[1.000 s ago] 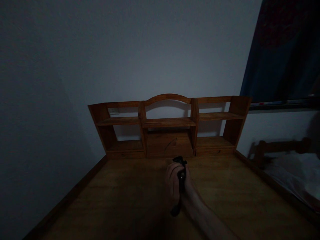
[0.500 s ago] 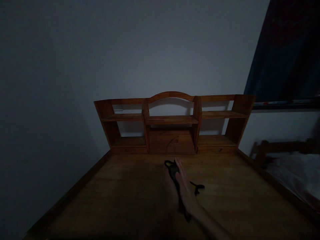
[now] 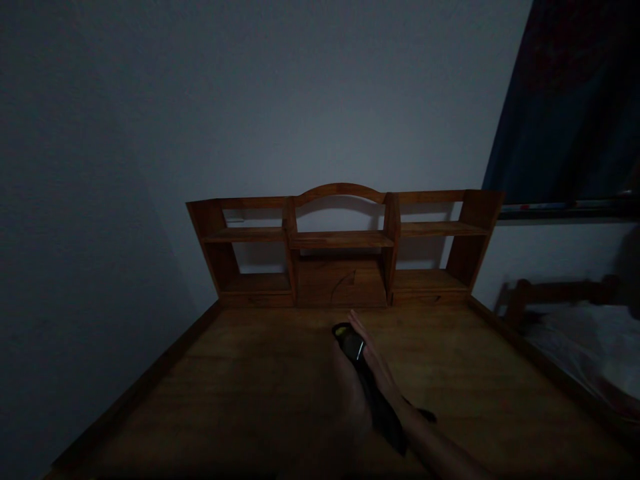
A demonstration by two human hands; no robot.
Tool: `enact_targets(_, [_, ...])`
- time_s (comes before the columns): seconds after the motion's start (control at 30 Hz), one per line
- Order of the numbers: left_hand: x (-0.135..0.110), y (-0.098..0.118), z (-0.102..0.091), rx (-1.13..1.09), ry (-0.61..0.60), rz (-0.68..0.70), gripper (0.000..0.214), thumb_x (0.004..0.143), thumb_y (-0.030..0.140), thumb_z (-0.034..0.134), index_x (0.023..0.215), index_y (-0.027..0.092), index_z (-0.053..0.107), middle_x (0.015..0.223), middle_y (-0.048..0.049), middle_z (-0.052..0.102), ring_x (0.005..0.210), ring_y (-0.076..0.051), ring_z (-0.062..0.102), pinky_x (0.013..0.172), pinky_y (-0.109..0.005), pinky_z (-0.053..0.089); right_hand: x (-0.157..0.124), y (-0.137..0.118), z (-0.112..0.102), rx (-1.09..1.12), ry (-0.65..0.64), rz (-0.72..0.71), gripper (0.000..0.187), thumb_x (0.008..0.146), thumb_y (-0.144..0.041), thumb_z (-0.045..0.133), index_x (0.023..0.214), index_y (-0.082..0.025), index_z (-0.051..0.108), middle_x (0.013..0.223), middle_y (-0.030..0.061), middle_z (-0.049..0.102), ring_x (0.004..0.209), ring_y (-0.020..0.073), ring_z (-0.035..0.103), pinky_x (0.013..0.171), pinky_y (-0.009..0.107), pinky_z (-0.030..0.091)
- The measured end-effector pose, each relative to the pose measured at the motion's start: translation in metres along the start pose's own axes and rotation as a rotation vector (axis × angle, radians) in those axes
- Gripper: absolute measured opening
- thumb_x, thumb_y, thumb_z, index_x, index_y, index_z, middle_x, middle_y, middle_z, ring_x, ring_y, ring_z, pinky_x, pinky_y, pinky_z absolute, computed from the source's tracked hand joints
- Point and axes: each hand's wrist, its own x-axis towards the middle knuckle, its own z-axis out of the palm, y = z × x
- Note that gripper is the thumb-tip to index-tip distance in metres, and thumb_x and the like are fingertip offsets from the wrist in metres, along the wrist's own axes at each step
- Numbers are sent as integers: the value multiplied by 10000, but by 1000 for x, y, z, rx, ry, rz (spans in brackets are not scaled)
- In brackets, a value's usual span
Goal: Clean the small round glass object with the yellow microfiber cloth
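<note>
Between my two hands is a long black object with a glossy dark face and a yellow patch at its far end; its kind is too dark to make out. My left hand is closed along its left side, dim and partly lost in shadow. My right hand presses against its right side with fingers straight and close together, pointing away from me. The black body runs down towards me, and a thin dark piece sticks out right of my right wrist. The object is held above the wooden desk.
A wooden shelf unit with several compartments stands along the desk's back edge, against a pale wall. To the right are a dark curtain and a bed frame with pale bedding. The room is dim.
The black object has turned between my hands, so its glossy face catches light and its near end points further right. The thin dark piece has swung lower, towards my right wrist.
</note>
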Motion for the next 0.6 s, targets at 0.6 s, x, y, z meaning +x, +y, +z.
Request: enact_targets(0.6, [1,55,-24,236,65,471,409,980,320,204,1173,166,531,1198,-124,504,1136,-248,482,1005,-440,366,-12,-29,18,919,431,452,312,856,-401,569,1101,-223,642,1053,-13,656,1104,166,550,1032,304,397])
